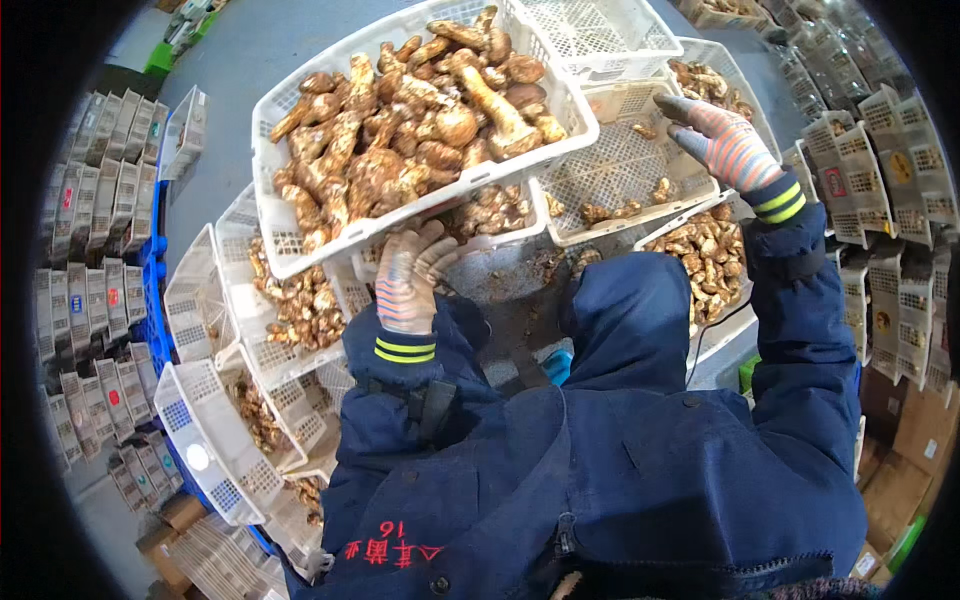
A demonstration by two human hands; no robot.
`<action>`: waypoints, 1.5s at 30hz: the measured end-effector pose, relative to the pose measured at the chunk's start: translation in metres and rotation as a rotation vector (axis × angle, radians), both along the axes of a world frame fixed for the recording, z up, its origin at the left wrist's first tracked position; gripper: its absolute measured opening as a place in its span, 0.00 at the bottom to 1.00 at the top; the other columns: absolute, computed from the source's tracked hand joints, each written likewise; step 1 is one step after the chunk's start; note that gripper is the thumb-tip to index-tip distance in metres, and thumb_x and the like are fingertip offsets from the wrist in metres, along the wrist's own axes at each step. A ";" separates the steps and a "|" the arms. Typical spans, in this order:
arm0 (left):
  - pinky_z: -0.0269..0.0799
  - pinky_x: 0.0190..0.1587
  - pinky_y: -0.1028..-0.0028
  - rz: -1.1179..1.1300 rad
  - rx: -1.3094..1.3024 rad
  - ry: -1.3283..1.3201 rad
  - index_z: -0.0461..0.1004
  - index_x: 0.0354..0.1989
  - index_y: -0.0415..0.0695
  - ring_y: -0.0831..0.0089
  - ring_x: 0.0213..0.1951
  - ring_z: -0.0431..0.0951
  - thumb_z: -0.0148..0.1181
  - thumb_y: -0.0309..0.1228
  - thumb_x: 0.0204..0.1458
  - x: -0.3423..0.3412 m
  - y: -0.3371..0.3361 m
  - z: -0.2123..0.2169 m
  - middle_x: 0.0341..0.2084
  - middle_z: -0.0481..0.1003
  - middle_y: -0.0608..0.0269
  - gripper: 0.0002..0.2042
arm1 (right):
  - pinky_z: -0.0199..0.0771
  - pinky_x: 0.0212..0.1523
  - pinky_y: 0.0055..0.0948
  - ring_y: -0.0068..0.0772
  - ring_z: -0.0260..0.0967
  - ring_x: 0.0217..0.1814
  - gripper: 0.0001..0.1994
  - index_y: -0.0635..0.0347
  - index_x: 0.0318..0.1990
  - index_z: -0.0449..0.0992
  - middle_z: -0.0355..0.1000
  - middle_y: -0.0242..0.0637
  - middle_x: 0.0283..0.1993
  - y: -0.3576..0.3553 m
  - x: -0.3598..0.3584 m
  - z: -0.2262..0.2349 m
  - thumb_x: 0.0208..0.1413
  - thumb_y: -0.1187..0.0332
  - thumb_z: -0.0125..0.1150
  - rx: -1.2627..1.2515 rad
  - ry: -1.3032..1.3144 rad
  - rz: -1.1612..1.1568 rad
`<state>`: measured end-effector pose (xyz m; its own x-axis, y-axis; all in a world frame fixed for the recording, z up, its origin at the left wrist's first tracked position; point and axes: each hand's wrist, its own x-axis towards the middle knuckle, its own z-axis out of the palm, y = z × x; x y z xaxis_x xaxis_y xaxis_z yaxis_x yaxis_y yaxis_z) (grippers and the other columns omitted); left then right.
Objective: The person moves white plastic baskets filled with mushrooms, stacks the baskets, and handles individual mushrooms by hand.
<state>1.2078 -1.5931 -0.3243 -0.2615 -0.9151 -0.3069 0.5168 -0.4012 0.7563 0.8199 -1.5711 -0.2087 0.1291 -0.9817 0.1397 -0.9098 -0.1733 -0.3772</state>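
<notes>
Up front, a big white basket (480, 180) sits heaped with brown-and-cream mushrooms (400, 140), thick stems pointing every which way, tilted across the tops of the baskets around it. The left hand (405, 275), in a striped glove, is right by that basket's near rim, half open with the fingers loosely spread; whether it grips or props the rim, I cannot tell. Over to the right, the right hand (730, 145) is up above a shallow basket (610, 115), fingers stretched and pointing left, wide open, nothing visible in it; below, a few small mushrooms (610, 210) lie along the near edge. More small ones fill a basket beside the right knee, and another cluster sits below the left end of the big heap. Now the markings: red lettering (385, 545) runs across the dark blue jacket (640, 470), upside down from here, with yellow bands circling both cuffs. Crates (105, 300) stacked at left carry small red and blue labels; at right, the stacks show a red label (835, 182) and a round yellowish one (902, 165), print too small to read. A plain white disc (198, 457) marks the tilted basket lower left.
</notes>
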 end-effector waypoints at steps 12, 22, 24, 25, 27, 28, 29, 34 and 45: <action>0.72 0.38 0.64 0.143 0.130 0.194 0.68 0.40 0.38 0.57 0.36 0.74 0.52 0.45 0.47 0.080 -0.020 -0.004 0.34 0.72 0.49 0.21 | 0.65 0.43 0.35 0.47 0.65 0.45 0.25 0.61 0.45 0.64 0.67 0.54 0.41 -0.085 0.061 -0.111 0.45 0.51 0.50 0.234 -0.182 -0.360; 0.74 0.28 0.69 0.116 0.132 0.159 0.66 0.40 0.40 0.60 0.29 0.75 0.51 0.46 0.48 0.092 0.008 0.013 0.28 0.73 0.49 0.20 | 0.67 0.29 0.29 0.36 0.68 0.25 0.15 0.60 0.34 0.72 0.70 0.43 0.25 -0.027 0.101 -0.063 0.40 0.62 0.57 0.318 -0.225 -0.408; 0.74 0.28 0.69 0.133 0.123 0.141 0.66 0.40 0.40 0.60 0.29 0.75 0.51 0.46 0.48 0.096 0.030 0.014 0.30 0.73 0.50 0.21 | 0.68 0.29 0.29 0.37 0.68 0.25 0.14 0.61 0.32 0.72 0.70 0.43 0.23 -0.010 0.107 -0.062 0.40 0.60 0.58 0.291 -0.167 -0.383; 0.74 0.29 0.68 0.099 0.132 0.180 0.65 0.42 0.42 0.60 0.30 0.75 0.52 0.47 0.47 0.101 0.038 0.005 0.30 0.72 0.49 0.22 | 0.68 0.30 0.29 0.36 0.68 0.26 0.14 0.61 0.32 0.72 0.70 0.43 0.24 0.000 0.109 -0.060 0.40 0.60 0.59 0.321 -0.180 -0.408; 0.74 0.30 0.67 0.093 0.116 0.164 0.67 0.42 0.43 0.60 0.30 0.75 0.52 0.47 0.47 0.102 0.056 0.005 0.31 0.72 0.47 0.21 | 0.67 0.33 0.29 0.37 0.69 0.30 0.14 0.60 0.33 0.72 0.71 0.43 0.26 0.017 0.111 -0.060 0.40 0.60 0.59 0.309 -0.052 -0.402; 0.74 0.30 0.68 0.083 0.169 0.216 0.68 0.40 0.41 0.61 0.30 0.75 0.52 0.47 0.47 0.103 0.062 0.003 0.30 0.73 0.48 0.21 | 0.67 0.35 0.30 0.39 0.69 0.31 0.14 0.60 0.34 0.72 0.71 0.43 0.27 0.024 0.113 -0.063 0.41 0.61 0.59 0.292 -0.195 -0.376; 0.75 0.30 0.69 0.083 0.173 0.205 0.68 0.39 0.40 0.61 0.30 0.75 0.52 0.46 0.47 0.103 0.066 0.000 0.30 0.73 0.48 0.21 | 0.67 0.35 0.30 0.40 0.69 0.32 0.15 0.60 0.35 0.72 0.71 0.44 0.28 0.030 0.113 -0.063 0.42 0.61 0.58 0.299 -0.180 -0.374; 0.74 0.36 0.67 0.073 0.195 0.200 0.65 0.42 0.35 0.59 0.35 0.74 0.51 0.43 0.49 0.104 0.080 0.003 0.35 0.71 0.46 0.22 | 0.67 0.38 0.31 0.43 0.68 0.37 0.16 0.59 0.39 0.71 0.71 0.46 0.32 0.035 0.111 -0.051 0.43 0.61 0.57 0.378 -0.125 -0.405; 0.72 0.35 0.70 -0.530 0.078 0.097 0.63 0.47 0.34 0.63 0.33 0.75 0.51 0.40 0.49 0.058 0.101 0.039 0.34 0.72 0.49 0.22 | 0.58 0.52 0.33 0.46 0.61 0.52 0.30 0.61 0.56 0.54 0.64 0.51 0.48 -0.040 0.197 -0.038 0.49 0.52 0.47 0.193 0.119 -0.119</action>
<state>1.2661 -1.4919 -0.2854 -0.7114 -0.6256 -0.3202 0.2945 -0.6791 0.6724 1.0166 -1.6112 -0.2470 0.0149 -0.9980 -0.0607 -0.9595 0.0028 -0.2816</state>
